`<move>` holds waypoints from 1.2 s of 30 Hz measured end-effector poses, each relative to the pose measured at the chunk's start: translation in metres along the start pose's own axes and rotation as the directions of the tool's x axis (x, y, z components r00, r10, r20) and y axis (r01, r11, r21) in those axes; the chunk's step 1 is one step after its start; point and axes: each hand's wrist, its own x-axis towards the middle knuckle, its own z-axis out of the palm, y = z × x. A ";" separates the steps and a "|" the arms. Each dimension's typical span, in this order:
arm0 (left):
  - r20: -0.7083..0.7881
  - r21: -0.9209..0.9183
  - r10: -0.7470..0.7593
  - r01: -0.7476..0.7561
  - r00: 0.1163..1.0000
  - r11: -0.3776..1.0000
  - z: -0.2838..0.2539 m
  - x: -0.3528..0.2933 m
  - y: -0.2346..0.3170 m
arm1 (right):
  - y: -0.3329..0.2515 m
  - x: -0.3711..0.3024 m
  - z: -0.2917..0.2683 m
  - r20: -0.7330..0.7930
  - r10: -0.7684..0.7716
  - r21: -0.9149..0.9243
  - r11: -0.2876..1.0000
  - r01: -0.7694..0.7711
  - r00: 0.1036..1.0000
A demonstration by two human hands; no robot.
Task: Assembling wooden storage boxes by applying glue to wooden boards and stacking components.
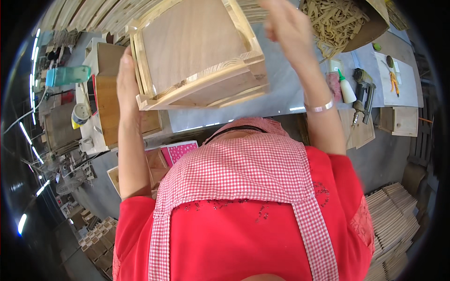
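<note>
A pale wooden box with a framed flat panel is tilted up over the grey work table. My left hand grips its left side, the fingers lying along the frame. To the right of the box, my right hand is raised and apart from it. Motion smears its fingers, so whether they hold anything is hidden. Closest to that hand is a carton filled with tan flat strips.
On the right lie a white glue bottle with a green tip, a nail gun and orange-handled pliers. Wooden slats line the far left edge. A teal bottle stands left. Stacked wooden pieces sit lower right.
</note>
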 end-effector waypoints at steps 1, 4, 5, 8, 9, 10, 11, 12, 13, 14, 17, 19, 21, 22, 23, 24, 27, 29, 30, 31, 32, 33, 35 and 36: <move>0.029 -0.154 -0.086 0.090 0.996 0.984 -0.008 0.013 -0.003 | -0.018 -0.022 -0.001 -0.124 0.051 0.012 0.999 -0.050 0.991; -0.001 -0.279 -0.003 0.002 1.000 0.960 -0.037 0.062 -0.022 | -0.032 -0.097 -0.006 0.199 0.092 -0.016 0.996 -0.091 0.976; 0.098 -0.363 -0.022 0.057 0.995 0.930 -0.037 0.086 -0.029 | -0.036 -0.118 0.004 0.284 0.172 -0.033 0.985 -0.170 0.943; 0.158 -0.341 -0.230 0.272 0.960 0.900 -0.034 0.109 -0.015 | -0.037 -0.135 0.051 0.367 0.085 -0.006 0.996 -0.089 0.926; 0.184 -0.369 -0.217 0.272 0.959 0.889 -0.034 0.117 -0.021 | -0.036 -0.133 0.060 0.371 0.084 -0.015 0.996 -0.084 0.925; 0.335 -0.477 -0.099 0.259 0.937 0.840 -0.023 0.105 -0.010 | -0.031 -0.129 0.065 0.248 0.041 0.096 0.993 -0.066 0.968; 0.454 -0.577 0.038 0.262 0.890 0.774 -0.016 0.091 0.002 | -0.025 -0.124 0.071 0.122 0.006 0.205 0.978 -0.031 0.993; 0.333 -0.617 0.056 0.172 0.941 0.768 -0.011 0.092 -0.007 | -0.013 -0.119 0.068 0.014 -0.071 0.117 0.991 0.069 0.997; 0.278 -0.578 0.024 0.147 0.960 0.803 -0.020 0.085 -0.013 | -0.006 -0.109 0.065 -0.097 -0.075 0.065 0.995 0.082 0.992; 0.226 -0.539 -0.005 0.130 0.974 0.832 -0.028 0.076 -0.022 | -0.003 -0.101 0.058 -0.210 -0.084 0.004 0.996 0.087 0.974; 0.531 -0.390 -0.071 0.319 0.844 0.864 -0.048 0.032 -0.030 | -0.023 -0.077 0.023 -0.133 0.041 0.036 0.999 -0.036 0.990; 0.556 -0.285 -0.013 0.205 0.831 0.936 -0.039 0.010 -0.017 | -0.036 -0.073 0.024 -0.117 0.097 -0.115 0.987 -0.110 0.988; 0.519 -0.190 -0.030 0.150 0.854 0.970 -0.027 0.007 -0.011 | -0.047 -0.071 0.026 0.047 0.181 0.017 0.983 -0.182 0.982; 0.516 -0.204 -0.021 0.147 0.856 0.968 -0.021 0.008 -0.005 | -0.048 -0.068 0.020 0.064 0.190 0.000 0.982 -0.190 0.980; 0.502 -0.244 0.029 0.110 0.864 0.964 -0.016 0.007 0.001 | -0.050 -0.070 0.020 0.068 0.183 -0.011 0.983 -0.183 0.981; 0.470 -0.276 0.071 0.070 0.880 0.959 -0.013 0.008 0.002 | -0.047 -0.067 0.024 0.046 0.155 -0.042 0.987 -0.153 0.987; 0.397 -0.433 0.114 0.076 0.911 0.898 -0.012 0.003 0.022 | -0.062 -0.067 0.026 -0.037 0.026 -0.108 0.994 -0.030 0.999; 0.400 -0.506 0.201 0.033 0.894 0.862 -0.023 0.002 0.029 | -0.085 -0.070 0.025 -0.072 0.061 -0.036 0.997 -0.064 0.996; 0.390 -0.560 0.203 0.056 0.898 0.827 -0.021 -0.005 0.041 | -0.092 -0.069 0.020 -0.048 0.068 -0.002 0.998 -0.068 0.997; 0.382 -0.610 0.204 0.080 0.901 0.788 -0.019 -0.012 0.053 | -0.094 -0.069 0.015 -0.027 0.074 0.033 0.997 -0.073 0.997; 0.358 -0.625 0.244 0.037 0.901 0.780 -0.010 0.007 0.035 | -0.072 -0.061 0.008 -0.032 0.036 -0.064 0.997 -0.038 0.999; 0.283 -0.626 0.210 0.014 0.936 0.780 -0.004 0.028 -0.003 | -0.043 -0.054 0.019 -0.095 0.093 -0.197 0.974 -0.111 0.991; 0.356 -0.822 0.494 0.014 0.793 0.570 -0.008 0.041 -0.025 | -0.022 -0.035 0.023 0.055 0.029 -0.025 0.999 -0.028 0.998; 0.363 -0.820 0.500 0.014 0.786 0.573 -0.004 0.040 -0.016 | -0.035 -0.028 0.030 0.045 0.024 -0.022 1.000 -0.023 0.999</move>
